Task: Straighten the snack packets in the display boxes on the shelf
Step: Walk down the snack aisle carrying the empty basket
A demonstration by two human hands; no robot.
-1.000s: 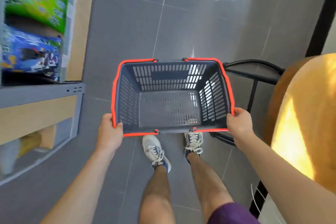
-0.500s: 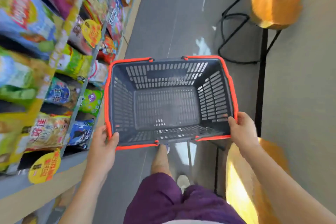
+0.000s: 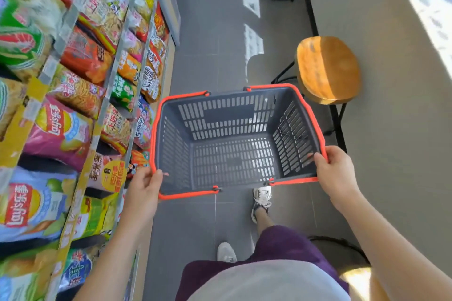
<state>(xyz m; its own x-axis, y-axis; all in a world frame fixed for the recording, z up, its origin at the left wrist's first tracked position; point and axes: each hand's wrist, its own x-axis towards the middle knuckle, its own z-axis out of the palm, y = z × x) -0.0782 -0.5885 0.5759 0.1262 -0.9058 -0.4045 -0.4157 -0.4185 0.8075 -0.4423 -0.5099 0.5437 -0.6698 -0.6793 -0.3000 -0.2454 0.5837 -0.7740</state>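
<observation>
Head view, looking down a shop aisle. Both hands hold a grey slotted basket [image 3: 227, 115] with an orange rim, carried level above the tiled floor [image 3: 208, 32]. The left hand [image 3: 144, 188] grips the near left corner of the rim, fingers curled under the edge and thumb lying over it. The right hand [image 3: 335, 173] grips the near right corner in the same way, thumb resting on the inner wall.

The shelf [image 3: 133, 39] runs along the left edge of the view, just beside the basket's left side. The snack packets [image 3: 58, 129] stand on it in several tiers behind grey and yellow front strips. Many packets lean or overlap at differing angles, and those nearest the camera are blurred. Neither hand touches a packet.

A stool [image 3: 327, 68] with a round wooden seat and black legs stands to the right, against the beige wall [image 3: 391, 105], just beyond the basket's far right corner. Purple shorts [image 3: 281, 244] and two pale shoes [image 3: 261, 197] show below the basket.
</observation>
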